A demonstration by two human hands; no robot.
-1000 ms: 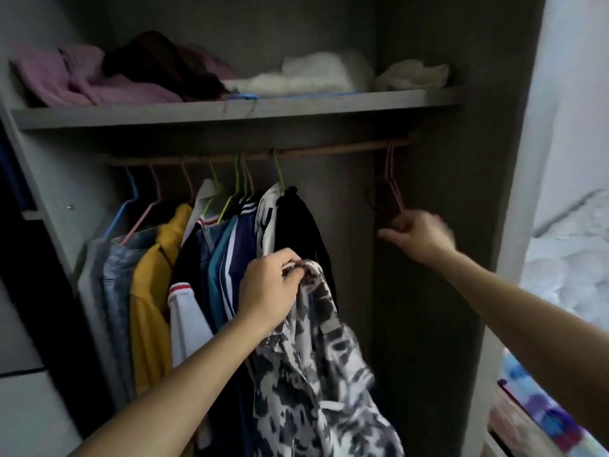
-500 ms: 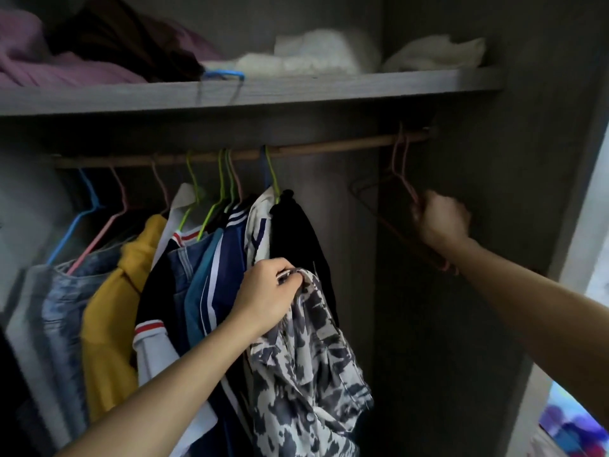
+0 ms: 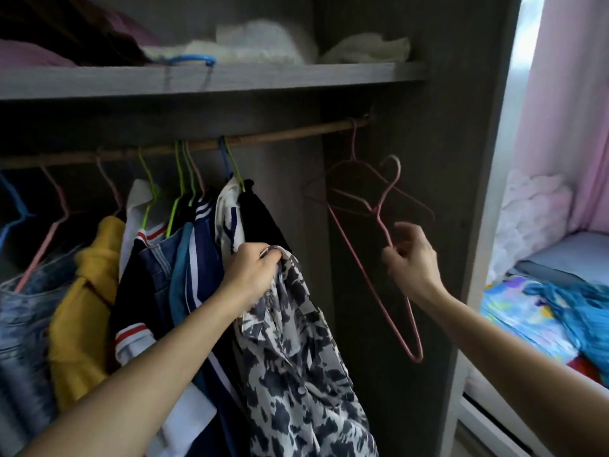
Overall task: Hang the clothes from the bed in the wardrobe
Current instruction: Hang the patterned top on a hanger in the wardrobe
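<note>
Shirt [image 3: 296,351], white with dark blotches

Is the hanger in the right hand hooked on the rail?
No, the hook of the pink hanger held by the right hand sits free below the rail.

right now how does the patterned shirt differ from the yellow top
The patterned shirt is blotched dark on white; the yellow top is plain. The patterned shirt is bunched in the left hand, on no hanger; the yellow top hangs from the rail. Both are inside the wardrobe.
</note>
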